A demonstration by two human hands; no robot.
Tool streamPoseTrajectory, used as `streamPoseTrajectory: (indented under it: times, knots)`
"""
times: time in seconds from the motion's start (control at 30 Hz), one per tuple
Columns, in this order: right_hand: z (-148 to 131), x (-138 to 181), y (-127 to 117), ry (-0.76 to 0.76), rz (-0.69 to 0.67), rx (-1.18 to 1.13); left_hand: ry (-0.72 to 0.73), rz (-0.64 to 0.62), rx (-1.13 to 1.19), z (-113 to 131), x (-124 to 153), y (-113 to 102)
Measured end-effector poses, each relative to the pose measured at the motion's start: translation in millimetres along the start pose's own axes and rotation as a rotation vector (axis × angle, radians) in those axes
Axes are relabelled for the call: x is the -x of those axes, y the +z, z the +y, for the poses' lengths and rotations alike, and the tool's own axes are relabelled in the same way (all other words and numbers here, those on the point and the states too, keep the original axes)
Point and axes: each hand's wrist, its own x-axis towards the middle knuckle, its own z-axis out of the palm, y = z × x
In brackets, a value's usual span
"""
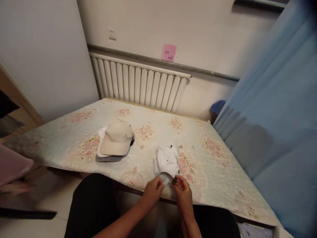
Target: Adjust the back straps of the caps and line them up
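A white cap [167, 159] lies on the flowered cloth near the front edge, its back opening turned toward me. My left hand [154, 190] pinches the end of the cap's white strap [165, 182] between thumb and fingers. At the other side of the opening, my right hand [182, 190] grips a small dark buckle [174, 180] on the cap's back edge. A gap separates the two hands. To the left sits a stack of caps, with a beige cap [117, 137] on top and a grey brim [109, 159] showing at the bottom.
The flowered cloth [158, 130] covers a bed-like surface. Behind it a white radiator [141, 82] stands against the wall, with a pink note [169, 53] above. A blue curtain [267, 125] hangs at the right. Pink fabric [13, 165] shows at the far left.
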Motion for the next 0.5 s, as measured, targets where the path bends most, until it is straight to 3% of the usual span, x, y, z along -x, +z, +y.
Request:
streamPoseTrajectory:
  times: [0.23, 0.5]
  knots:
    - [-3, -2, 1, 0.033, 0.094, 0.014, 0.023, 0.001, 0.007, 3, 0, 0]
    - [-20, 1, 8, 0.144, 0.069, -0.106, 0.038, -0.020, 0.075, 15, -6, 5]
